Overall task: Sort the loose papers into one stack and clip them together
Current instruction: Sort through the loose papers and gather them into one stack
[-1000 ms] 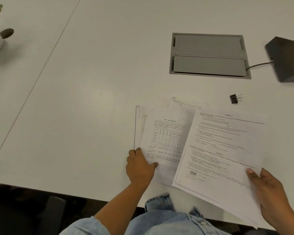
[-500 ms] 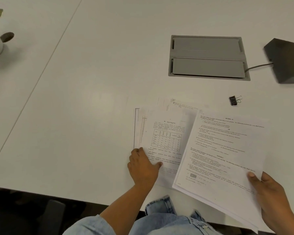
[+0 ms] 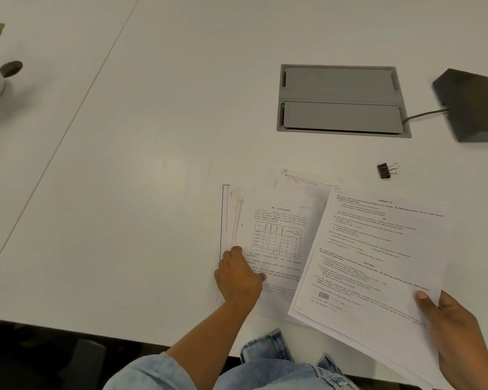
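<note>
My left hand (image 3: 238,277) has crept up the fanned sheets (image 3: 276,235), pressed flat, fingers together. My right hand (image 3: 459,327) pinches the gathered sheaf (image 3: 378,263) unmoved; the binder clip (image 3: 384,170) waits at one o'clock.

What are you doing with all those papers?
A person at a white table is gathering loose papers. The left hand presses on the spread sheets lying on the table, the top one showing a printed grid. The right hand holds a few printed pages by their lower corner, overlapping the others. The black binder clip lies untouched beyond the papers, so nothing is clipped yet.
</note>
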Motion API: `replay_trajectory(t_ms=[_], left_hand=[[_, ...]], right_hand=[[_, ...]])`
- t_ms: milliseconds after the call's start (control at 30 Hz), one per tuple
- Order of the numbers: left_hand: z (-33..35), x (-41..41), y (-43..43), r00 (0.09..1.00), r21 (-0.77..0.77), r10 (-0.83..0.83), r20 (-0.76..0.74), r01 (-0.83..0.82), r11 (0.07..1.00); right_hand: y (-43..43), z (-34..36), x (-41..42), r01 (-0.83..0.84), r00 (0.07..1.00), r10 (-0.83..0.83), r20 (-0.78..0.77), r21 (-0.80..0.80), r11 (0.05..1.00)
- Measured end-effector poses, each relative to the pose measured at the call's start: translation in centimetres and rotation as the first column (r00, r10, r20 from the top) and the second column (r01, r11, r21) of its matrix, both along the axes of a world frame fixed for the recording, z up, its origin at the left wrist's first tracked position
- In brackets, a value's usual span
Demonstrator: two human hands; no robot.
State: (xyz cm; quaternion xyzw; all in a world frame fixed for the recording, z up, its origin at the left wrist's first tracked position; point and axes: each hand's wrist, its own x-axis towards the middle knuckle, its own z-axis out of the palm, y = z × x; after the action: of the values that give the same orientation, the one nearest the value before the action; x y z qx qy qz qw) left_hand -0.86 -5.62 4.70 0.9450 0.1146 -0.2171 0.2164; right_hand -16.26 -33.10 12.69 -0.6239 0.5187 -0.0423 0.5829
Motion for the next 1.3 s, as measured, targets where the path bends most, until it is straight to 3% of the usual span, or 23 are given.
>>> replay_trajectory(t_ms=[200,500,1033,1133,1300], left_hand=[[0.3,-0.3,-0.2,0.999,0.076,0.049,-0.013,-0.048,0.996],[0.0,0.0,0.2,0.985,0.04,0.164,-0.046,-0.162,0.986],[0.7,0.1,1.0,0.995,0.18,0.104,-0.01,-0.101,0.979],[0.6,0.3,1.6,0.99,0.116,0.141,-0.027,-0.137,0.984],[0.7,0.7,2.5,0.977,-0.182,0.208,-0.054,-0.214,0.96]], right_hand=[[0.1,-0.3,-0.1,0.017,0.999,-0.017,0.032,0.011,1.0],[0.3,-0.1,0.0,-0.007,1.0,0.006,0.025,0.018,1.0],[0.3,0.4,0.2,-0.019,0.999,0.018,0.034,0.013,1.0],[0.2,0.1,0.2,-0.018,1.0,0.018,0.021,0.01,1.0],[-0.2,-0.2,0.0,-0.016,1.0,0.016,0.017,0.013,1.0]])
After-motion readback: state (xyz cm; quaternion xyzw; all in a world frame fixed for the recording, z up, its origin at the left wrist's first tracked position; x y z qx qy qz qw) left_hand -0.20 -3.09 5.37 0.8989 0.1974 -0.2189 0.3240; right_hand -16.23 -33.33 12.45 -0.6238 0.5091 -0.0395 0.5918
